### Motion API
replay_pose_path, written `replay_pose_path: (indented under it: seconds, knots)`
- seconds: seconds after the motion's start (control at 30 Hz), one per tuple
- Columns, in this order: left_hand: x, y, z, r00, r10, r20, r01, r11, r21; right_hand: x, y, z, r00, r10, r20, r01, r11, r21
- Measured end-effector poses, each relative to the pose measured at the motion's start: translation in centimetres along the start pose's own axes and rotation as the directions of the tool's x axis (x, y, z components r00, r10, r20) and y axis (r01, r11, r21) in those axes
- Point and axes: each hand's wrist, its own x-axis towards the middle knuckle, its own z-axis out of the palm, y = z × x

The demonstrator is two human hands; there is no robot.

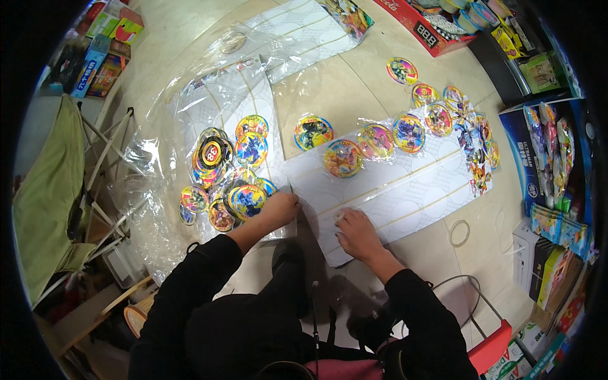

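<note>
My left hand (278, 210) is closed beside a pile of round, colourful picture cards (247, 201), over the near edge of a white sheet (258, 95). Whatever its fingers pinch is hidden. To its right, my right hand (358, 235) has its fingers bent together above another white sheet (405, 183) marked with pale circles and gold lines. A small whitish bit (340, 216) shows at its fingertips, too small to name. Several round cards, among them a blue-centred card (408, 133), lie along the far edge of this sheet. A black card (213, 152) tops another pile at left.
Crumpled clear plastic film (149, 164) spreads over the left side. A third white sheet (304, 38) lies farther off. A translucent ring (460, 234) rests on the tiled floor. Packaged goods (551, 152) line the right, a green folding seat (50, 202) the left, a red chair part (493, 348) lower right.
</note>
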Motion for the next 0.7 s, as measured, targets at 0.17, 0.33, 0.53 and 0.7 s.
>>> replay_pose_path:
  seconds: [0.17, 0.33, 0.53, 0.7]
  knots:
    - [4.6, 2.9, -7.9, 0.957, -0.074, -0.279, 0.06, 0.996, -0.062, -2.3, 1.4, -1.8, 0.993, 0.101, 0.053, -0.097, 0.992, -0.079]
    - [11.9, 1.1, -10.1, 0.788, 0.519, -0.332, -0.433, 0.849, 0.301, -2.4, 0.7, -1.6, 0.987, 0.151, 0.053, -0.149, 0.988, -0.041]
    - [14.0, 3.3, -11.0, 0.901, 0.431, -0.049, -0.367, 0.817, 0.445, -3.2, 1.1, -0.8, 0.977, 0.214, -0.01, -0.214, 0.976, -0.048]
    - [13.5, 1.5, -12.7, 0.957, 0.26, -0.132, -0.187, 0.893, 0.409, -2.9, 0.7, -0.4, 0.978, 0.202, -0.059, -0.205, 0.977, -0.049]
